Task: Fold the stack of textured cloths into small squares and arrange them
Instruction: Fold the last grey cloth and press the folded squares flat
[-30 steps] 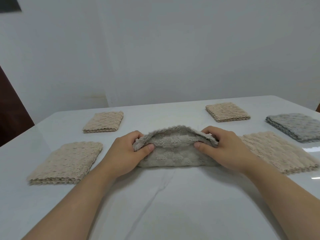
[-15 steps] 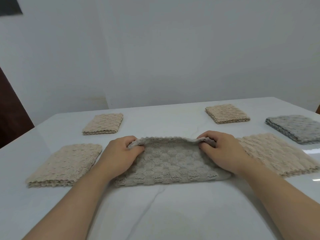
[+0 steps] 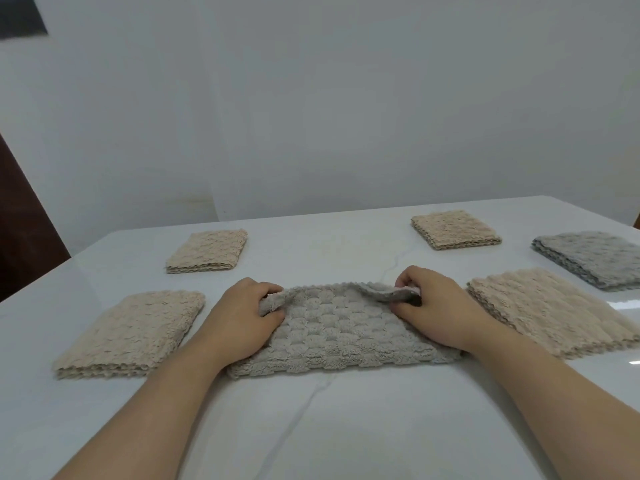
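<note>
A grey-beige textured cloth [image 3: 341, 336] lies folded in half as a long strip on the white table [image 3: 329, 427], right in front of me. My left hand [image 3: 239, 317] pinches its far left corner, which is lifted a little. My right hand [image 3: 440, 306] pinches the far right corner, also raised off the layer below. Folded beige squares lie around: one at near left [image 3: 135, 334], one at far left [image 3: 209, 251], one at far right [image 3: 455, 229]. A beige stack [image 3: 550, 310] sits just right of my right hand.
A grey folded stack [image 3: 592, 259] lies at the right edge of the table. White walls stand behind the table's far edge. A dark brown panel [image 3: 24, 237] shows at the left.
The cloth's top half has been carried away from me and laid down on the lower half. It now lies as a flat strip, with both hands still on its far corners.
</note>
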### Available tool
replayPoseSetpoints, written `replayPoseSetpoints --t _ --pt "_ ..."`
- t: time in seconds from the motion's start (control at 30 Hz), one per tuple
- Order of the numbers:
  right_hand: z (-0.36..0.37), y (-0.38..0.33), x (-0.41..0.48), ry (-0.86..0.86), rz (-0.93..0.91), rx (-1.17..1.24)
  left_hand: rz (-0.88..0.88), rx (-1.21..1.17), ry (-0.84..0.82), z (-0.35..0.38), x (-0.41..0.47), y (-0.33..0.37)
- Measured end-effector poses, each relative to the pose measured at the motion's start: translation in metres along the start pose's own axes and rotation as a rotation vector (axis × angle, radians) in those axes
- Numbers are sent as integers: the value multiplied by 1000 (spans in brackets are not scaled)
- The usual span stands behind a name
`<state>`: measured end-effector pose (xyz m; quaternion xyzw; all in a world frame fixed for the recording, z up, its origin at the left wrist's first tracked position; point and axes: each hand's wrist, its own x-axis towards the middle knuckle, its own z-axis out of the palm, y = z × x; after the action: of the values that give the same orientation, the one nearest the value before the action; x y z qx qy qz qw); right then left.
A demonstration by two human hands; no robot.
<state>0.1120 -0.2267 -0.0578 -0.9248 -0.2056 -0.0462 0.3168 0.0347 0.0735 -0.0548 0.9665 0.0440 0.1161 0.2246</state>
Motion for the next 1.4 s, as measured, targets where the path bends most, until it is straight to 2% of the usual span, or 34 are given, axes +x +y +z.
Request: replayPoseSetpoints --t 0.2,0.3,0.47,0.53,0.77,1.2,1.4 --pt "-2 1 1 169 93 539 -126 -360 11 0 2 3" --pt "-3 3 2 225 128 674 -126 -405 47 0 2 5" --pt "-1 11 4 231 152 642 -130 -480 216 -1 5 2" --pt "-1 11 4 239 157 701 -120 -504 256 -1 6 -1" --pt "-2 14 5 232 175 734 -125 -657 263 -2 5 0" --pt "-5 8 3 255 140 628 -94 -725 305 -1 7 0" --pt "-7 9 1 248 158 689 -90 -735 322 -5 7 -3"
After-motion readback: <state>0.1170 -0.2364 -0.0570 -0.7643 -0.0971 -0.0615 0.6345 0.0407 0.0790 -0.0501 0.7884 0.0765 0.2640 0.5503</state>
